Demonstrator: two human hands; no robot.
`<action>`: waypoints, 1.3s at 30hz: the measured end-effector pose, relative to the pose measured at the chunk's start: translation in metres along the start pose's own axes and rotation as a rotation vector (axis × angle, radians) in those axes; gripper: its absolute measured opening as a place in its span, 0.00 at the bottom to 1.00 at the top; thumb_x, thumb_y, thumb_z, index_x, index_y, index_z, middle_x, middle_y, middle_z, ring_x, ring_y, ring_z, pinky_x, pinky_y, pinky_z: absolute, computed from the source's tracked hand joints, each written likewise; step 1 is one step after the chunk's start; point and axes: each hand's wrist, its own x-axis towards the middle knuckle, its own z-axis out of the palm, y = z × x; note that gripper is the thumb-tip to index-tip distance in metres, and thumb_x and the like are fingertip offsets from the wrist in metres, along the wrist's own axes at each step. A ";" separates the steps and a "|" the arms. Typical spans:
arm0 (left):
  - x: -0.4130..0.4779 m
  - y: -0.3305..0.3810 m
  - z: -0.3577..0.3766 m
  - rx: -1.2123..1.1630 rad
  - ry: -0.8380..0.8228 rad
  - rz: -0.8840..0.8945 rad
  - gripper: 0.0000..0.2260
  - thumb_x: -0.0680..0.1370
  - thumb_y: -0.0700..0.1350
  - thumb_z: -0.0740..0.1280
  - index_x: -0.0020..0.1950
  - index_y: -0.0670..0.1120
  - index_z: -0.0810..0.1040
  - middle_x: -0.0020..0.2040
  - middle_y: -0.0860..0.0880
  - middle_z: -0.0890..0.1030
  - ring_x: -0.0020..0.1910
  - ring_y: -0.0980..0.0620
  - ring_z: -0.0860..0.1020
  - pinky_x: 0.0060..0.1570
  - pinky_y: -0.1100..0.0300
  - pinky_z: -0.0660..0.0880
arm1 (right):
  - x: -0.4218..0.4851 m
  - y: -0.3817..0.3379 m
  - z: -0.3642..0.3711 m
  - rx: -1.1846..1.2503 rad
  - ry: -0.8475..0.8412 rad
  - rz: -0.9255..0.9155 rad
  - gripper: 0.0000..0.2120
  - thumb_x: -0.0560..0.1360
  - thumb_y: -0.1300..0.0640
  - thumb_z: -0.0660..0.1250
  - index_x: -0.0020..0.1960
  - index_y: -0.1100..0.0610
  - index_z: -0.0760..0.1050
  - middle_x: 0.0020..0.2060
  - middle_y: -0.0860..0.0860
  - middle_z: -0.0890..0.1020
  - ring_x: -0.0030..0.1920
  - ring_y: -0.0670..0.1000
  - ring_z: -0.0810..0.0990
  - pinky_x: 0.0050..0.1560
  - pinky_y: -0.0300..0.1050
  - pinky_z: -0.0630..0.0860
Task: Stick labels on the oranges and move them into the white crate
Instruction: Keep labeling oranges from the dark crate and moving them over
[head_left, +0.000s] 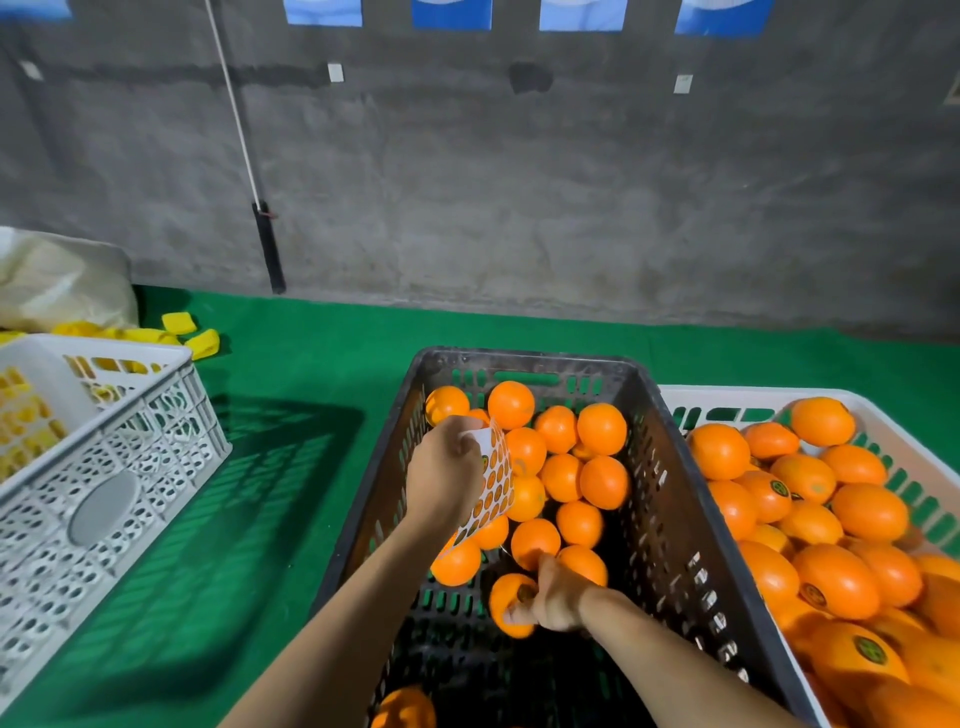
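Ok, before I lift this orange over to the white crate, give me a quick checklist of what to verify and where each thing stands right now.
1. Orange gripped: ok, the right hand closes on an orange low in the black crate.
2. Label on that orange: ok, a dark round sticker shows by the fingers, though partly hidden.
3. Label sheet secured: ok, the left hand holds the label sheet above the fruit.
4. Room in the white crate: cannot tell, it looks heaped with oranges.
5. Path right over the black wall: ok, nothing blocks it.
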 end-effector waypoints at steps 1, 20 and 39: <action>0.000 0.000 0.000 -0.014 -0.008 -0.005 0.13 0.83 0.41 0.57 0.62 0.49 0.78 0.39 0.47 0.82 0.38 0.42 0.80 0.35 0.48 0.74 | -0.001 -0.003 0.001 -0.027 -0.002 0.007 0.52 0.74 0.35 0.67 0.81 0.57 0.40 0.79 0.57 0.56 0.77 0.59 0.61 0.74 0.52 0.64; 0.016 -0.009 -0.007 -0.394 0.228 -0.389 0.15 0.81 0.45 0.52 0.43 0.42 0.76 0.47 0.41 0.81 0.42 0.44 0.77 0.45 0.51 0.73 | -0.040 -0.026 -0.073 0.225 0.396 -0.146 0.21 0.71 0.40 0.67 0.60 0.46 0.68 0.52 0.47 0.79 0.53 0.54 0.79 0.47 0.45 0.75; 0.005 0.001 0.002 -0.539 0.083 -0.323 0.25 0.82 0.65 0.53 0.42 0.52 0.81 0.40 0.52 0.84 0.42 0.48 0.83 0.38 0.59 0.74 | -0.094 0.021 -0.141 2.758 0.489 -0.531 0.39 0.74 0.33 0.56 0.70 0.64 0.69 0.66 0.61 0.76 0.62 0.63 0.76 0.61 0.54 0.73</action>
